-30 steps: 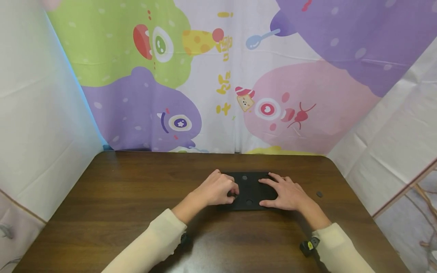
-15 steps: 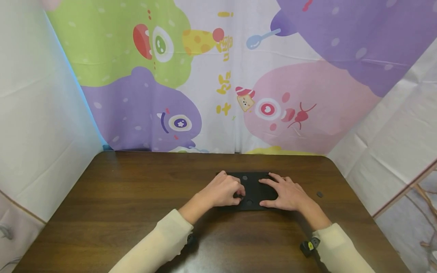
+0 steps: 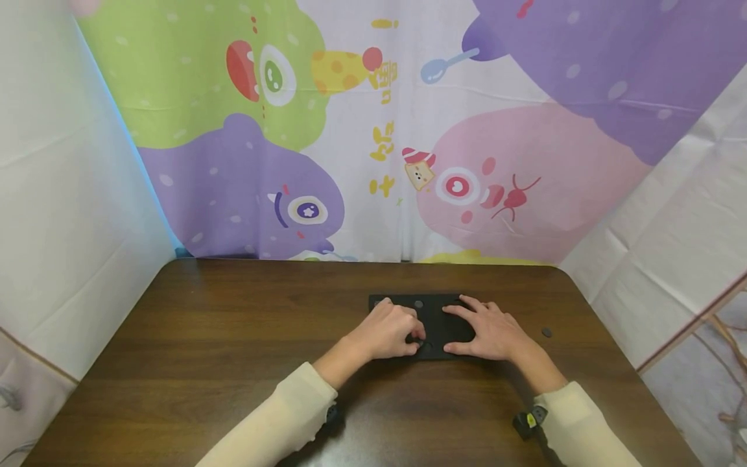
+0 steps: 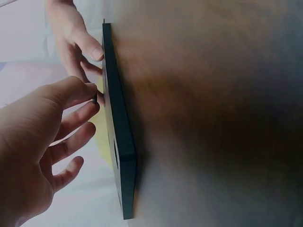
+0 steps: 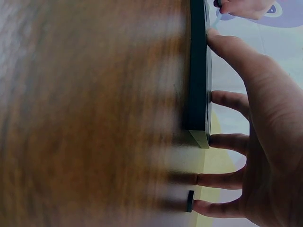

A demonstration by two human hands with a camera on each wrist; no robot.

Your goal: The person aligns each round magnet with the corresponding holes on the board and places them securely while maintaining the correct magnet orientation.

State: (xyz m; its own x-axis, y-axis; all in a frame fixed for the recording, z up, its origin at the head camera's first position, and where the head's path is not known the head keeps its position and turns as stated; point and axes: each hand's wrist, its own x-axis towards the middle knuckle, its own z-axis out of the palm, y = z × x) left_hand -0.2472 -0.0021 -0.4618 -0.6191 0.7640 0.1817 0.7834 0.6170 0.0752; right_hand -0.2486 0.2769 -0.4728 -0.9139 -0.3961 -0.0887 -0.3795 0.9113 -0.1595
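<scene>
We held the small disc (image 4: 94, 99) pinched in our left hand (image 3: 390, 331) just above the black board (image 3: 433, 327), our right hand (image 3: 491, 332) spread across its end; a slack pinch might have dropped the disc askew.

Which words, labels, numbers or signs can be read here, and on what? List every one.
"!", yellow, sideways on the printed backdrop.
Yellow characters below it: too stylised to read surely.
Yellow patch on the black wrist device: any marking too small.
Black board: none visible.
</scene>
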